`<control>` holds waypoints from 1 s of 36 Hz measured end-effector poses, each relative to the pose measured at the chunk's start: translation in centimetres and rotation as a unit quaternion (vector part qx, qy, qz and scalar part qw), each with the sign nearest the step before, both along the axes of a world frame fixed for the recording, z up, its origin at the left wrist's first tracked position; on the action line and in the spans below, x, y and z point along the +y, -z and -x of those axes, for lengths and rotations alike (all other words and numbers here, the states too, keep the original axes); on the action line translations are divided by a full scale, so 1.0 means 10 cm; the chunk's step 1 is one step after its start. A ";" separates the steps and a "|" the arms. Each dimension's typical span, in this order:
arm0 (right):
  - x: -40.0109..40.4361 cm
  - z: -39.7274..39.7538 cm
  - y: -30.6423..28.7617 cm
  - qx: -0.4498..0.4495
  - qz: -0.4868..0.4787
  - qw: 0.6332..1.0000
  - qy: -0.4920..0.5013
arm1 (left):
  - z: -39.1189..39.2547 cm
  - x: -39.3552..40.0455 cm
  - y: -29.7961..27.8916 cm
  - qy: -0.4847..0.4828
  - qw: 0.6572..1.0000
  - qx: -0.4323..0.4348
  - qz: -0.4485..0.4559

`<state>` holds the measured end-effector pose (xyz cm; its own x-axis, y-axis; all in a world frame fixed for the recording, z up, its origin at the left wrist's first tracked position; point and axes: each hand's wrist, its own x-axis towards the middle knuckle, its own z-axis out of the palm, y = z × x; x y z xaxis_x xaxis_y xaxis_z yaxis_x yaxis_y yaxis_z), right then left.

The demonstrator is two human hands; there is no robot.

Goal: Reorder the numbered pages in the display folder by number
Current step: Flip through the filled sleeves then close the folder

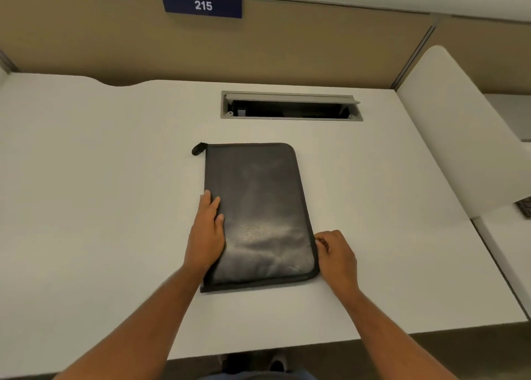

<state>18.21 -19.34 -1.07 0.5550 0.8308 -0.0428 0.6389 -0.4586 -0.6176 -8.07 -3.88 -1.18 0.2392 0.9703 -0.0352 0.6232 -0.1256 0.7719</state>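
The white desk (pixel 100 207) is being shown from above, with the closed black display folder (pixel 255 207) lying flat on it, directly ahead of both forearms and between the two hands. The folder's long axis is being presented running away from the person, tilted slightly so that its far end leans toward the left hand's side. The left hand (pixel 206 230) is being laid flat on the cover along the folder's left edge, fingers straight and together, apparently pressing the folder down. The right hand (pixel 334 254) is being held against the folder's right edge, near the close corner, its fingers curled and its fingertips (pixel 318 239) pinched at the zip track; whether a slider is actually being gripped cannot be told. A small black pull tab (pixel 198 149) is being seen at the far corner on the left hand's side, well beyond both hands. No pages are being exposed. Opening is judged to be the step in hand, and the right hand is judged the nearer to the edge along which the zip must be run.
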 end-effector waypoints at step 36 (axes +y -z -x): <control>-0.73 0.27 0.03 -0.002 -0.017 0.997 -0.079 | 0.40 -1.01 0.12 0.160 0.970 0.173 -0.063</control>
<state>15.50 -26.66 -1.40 0.4174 0.9086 -0.0115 0.7037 -0.3313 -0.6285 -12.09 -14.01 -2.41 0.5246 0.8497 -0.0534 0.7552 -0.4355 0.4900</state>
